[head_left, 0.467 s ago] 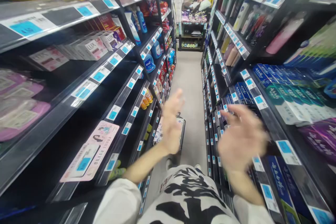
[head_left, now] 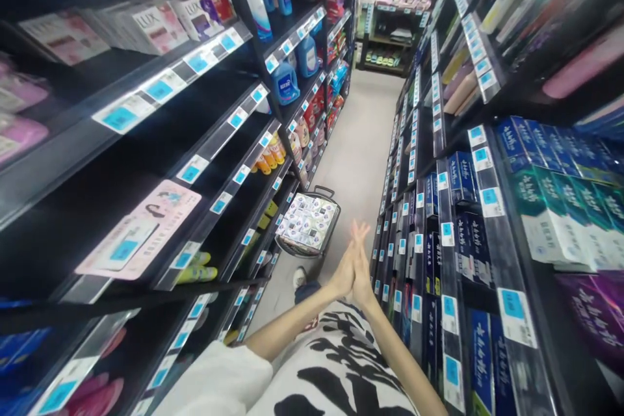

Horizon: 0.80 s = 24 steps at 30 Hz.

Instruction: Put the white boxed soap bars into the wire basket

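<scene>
My left hand and my right hand are pressed flat together, palm to palm, fingers stretched out and pointing up the aisle. Neither holds anything. They hover in front of my black-and-white patterned shirt, above the floor. Just beyond the fingertips a wire basket full of small white packs stands on the floor by the left shelves.
Black shelving with blue price tags lines the left side, carrying soap boxes and blue bottles. The right shelves hold blue and green boxes. A pale floor aisle runs ahead to a far display rack.
Both hands were apart and spread in the air; they have come together palm to palm and dropped lower. The view has tilted down and shifted toward the basket.
</scene>
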Each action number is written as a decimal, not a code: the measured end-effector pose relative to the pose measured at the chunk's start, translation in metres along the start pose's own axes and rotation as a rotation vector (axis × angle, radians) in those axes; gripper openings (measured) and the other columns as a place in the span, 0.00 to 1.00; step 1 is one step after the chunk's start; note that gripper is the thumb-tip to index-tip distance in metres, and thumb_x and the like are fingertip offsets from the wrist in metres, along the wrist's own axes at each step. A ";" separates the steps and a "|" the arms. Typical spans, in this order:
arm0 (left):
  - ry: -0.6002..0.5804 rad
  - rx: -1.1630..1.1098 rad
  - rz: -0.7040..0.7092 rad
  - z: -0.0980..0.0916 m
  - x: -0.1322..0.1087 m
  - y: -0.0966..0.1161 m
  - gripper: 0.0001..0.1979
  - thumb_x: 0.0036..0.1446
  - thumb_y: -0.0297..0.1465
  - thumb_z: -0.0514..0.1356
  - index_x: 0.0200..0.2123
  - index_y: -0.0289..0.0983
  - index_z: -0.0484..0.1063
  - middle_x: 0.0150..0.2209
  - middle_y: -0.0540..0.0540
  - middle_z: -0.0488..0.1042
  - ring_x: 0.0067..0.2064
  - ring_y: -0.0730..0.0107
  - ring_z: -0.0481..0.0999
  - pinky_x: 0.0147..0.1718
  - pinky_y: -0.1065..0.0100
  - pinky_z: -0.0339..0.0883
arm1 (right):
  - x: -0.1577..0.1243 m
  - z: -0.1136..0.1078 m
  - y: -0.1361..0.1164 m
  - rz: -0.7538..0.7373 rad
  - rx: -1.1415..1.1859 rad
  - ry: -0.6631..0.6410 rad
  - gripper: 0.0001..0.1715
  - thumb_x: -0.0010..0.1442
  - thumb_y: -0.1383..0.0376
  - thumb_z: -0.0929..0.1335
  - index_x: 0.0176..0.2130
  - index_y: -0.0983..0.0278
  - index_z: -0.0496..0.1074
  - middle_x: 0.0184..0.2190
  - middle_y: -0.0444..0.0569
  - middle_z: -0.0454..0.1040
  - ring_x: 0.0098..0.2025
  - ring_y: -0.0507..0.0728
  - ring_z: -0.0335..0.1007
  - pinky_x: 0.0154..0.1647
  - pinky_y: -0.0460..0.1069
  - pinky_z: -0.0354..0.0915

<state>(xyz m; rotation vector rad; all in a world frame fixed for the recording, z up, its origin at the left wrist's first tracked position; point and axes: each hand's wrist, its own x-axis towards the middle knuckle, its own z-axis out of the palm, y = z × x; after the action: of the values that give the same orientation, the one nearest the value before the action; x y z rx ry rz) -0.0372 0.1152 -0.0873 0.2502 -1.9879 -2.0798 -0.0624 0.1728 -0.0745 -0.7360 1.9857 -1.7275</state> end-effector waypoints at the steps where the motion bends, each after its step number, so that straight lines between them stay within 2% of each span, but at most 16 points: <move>1: 0.024 -0.048 -0.018 0.000 0.001 -0.002 0.33 0.72 0.40 0.34 0.76 0.42 0.46 0.72 0.41 0.59 0.75 0.56 0.53 0.72 0.45 0.54 | -0.002 -0.003 0.000 -0.005 0.009 -0.021 0.40 0.73 0.42 0.54 0.73 0.58 0.56 0.73 0.52 0.57 0.77 0.60 0.43 0.77 0.64 0.41; 4: 0.101 -0.112 -0.043 -0.003 0.002 -0.010 0.33 0.72 0.44 0.37 0.76 0.43 0.49 0.71 0.41 0.61 0.73 0.56 0.57 0.71 0.46 0.56 | -0.002 -0.005 0.004 0.000 0.037 -0.073 0.39 0.73 0.43 0.56 0.73 0.57 0.57 0.73 0.51 0.57 0.77 0.61 0.45 0.77 0.63 0.40; 6: 0.122 -0.047 -0.068 -0.006 0.001 -0.018 0.32 0.72 0.44 0.38 0.75 0.43 0.53 0.70 0.41 0.62 0.72 0.57 0.60 0.71 0.49 0.55 | 0.007 -0.007 0.012 0.025 0.044 -0.102 0.37 0.73 0.44 0.55 0.71 0.58 0.60 0.72 0.51 0.59 0.76 0.60 0.47 0.77 0.61 0.44; 8: 0.132 0.049 -0.132 -0.011 0.002 -0.029 0.31 0.73 0.43 0.39 0.73 0.41 0.58 0.69 0.40 0.64 0.69 0.57 0.64 0.72 0.51 0.54 | 0.021 -0.013 0.026 0.058 0.046 -0.151 0.35 0.73 0.45 0.56 0.68 0.60 0.64 0.70 0.54 0.63 0.73 0.61 0.56 0.73 0.59 0.53; 10: 0.104 0.166 -0.210 -0.018 0.003 -0.046 0.30 0.73 0.40 0.39 0.70 0.37 0.63 0.67 0.38 0.68 0.66 0.57 0.69 0.71 0.52 0.54 | 0.036 -0.024 0.047 0.120 0.004 -0.253 0.33 0.72 0.45 0.58 0.62 0.62 0.70 0.62 0.56 0.72 0.64 0.62 0.68 0.66 0.57 0.63; 12: -0.047 0.328 -0.292 -0.024 0.008 -0.069 0.28 0.71 0.35 0.43 0.66 0.33 0.67 0.62 0.35 0.72 0.62 0.54 0.72 0.68 0.52 0.59 | 0.047 -0.040 0.070 0.217 -0.141 -0.389 0.28 0.70 0.46 0.61 0.52 0.62 0.74 0.48 0.54 0.79 0.51 0.62 0.76 0.57 0.55 0.67; 14: -0.313 0.498 -0.362 -0.024 0.018 -0.094 0.25 0.66 0.31 0.50 0.61 0.30 0.72 0.57 0.31 0.76 0.57 0.50 0.76 0.62 0.53 0.66 | 0.054 -0.058 0.094 0.309 -0.350 -0.492 0.24 0.69 0.47 0.61 0.44 0.61 0.75 0.37 0.50 0.79 0.41 0.60 0.75 0.50 0.54 0.67; 16: -0.537 0.582 -0.392 -0.019 0.037 -0.116 0.21 0.59 0.27 0.57 0.54 0.29 0.77 0.52 0.31 0.79 0.52 0.47 0.78 0.55 0.56 0.71 | 0.059 -0.073 0.118 0.395 -0.502 -0.499 0.22 0.69 0.48 0.61 0.38 0.60 0.73 0.32 0.48 0.77 0.37 0.60 0.73 0.46 0.53 0.65; 18: -0.640 0.559 -0.378 -0.011 0.066 -0.132 0.17 0.54 0.26 0.60 0.46 0.31 0.80 0.47 0.34 0.81 0.47 0.49 0.80 0.50 0.60 0.73 | 0.069 -0.083 0.140 0.499 -0.502 -0.420 0.23 0.66 0.46 0.62 0.33 0.61 0.71 0.31 0.49 0.76 0.37 0.60 0.72 0.44 0.52 0.64; 21: -0.696 0.500 -0.378 -0.006 0.122 -0.147 0.08 0.50 0.26 0.62 0.33 0.32 0.80 0.34 0.39 0.82 0.36 0.56 0.79 0.41 0.64 0.74 | 0.101 -0.090 0.165 0.659 -0.335 -0.271 0.31 0.63 0.40 0.61 0.27 0.62 0.68 0.26 0.50 0.74 0.34 0.60 0.70 0.36 0.50 0.65; 24: -0.663 0.462 -0.401 -0.014 0.175 -0.157 0.03 0.47 0.26 0.62 0.26 0.33 0.77 0.24 0.42 0.77 0.28 0.61 0.74 0.35 0.64 0.73 | 0.147 -0.094 0.181 0.713 -0.311 -0.246 0.36 0.61 0.34 0.59 0.23 0.61 0.64 0.20 0.48 0.70 0.29 0.58 0.67 0.29 0.49 0.63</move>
<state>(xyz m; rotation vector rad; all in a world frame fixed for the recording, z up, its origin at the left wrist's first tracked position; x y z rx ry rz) -0.2099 0.0557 -0.2355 0.0343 -3.0375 -2.0642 -0.2577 0.1706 -0.2339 -0.2474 2.0158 -0.8888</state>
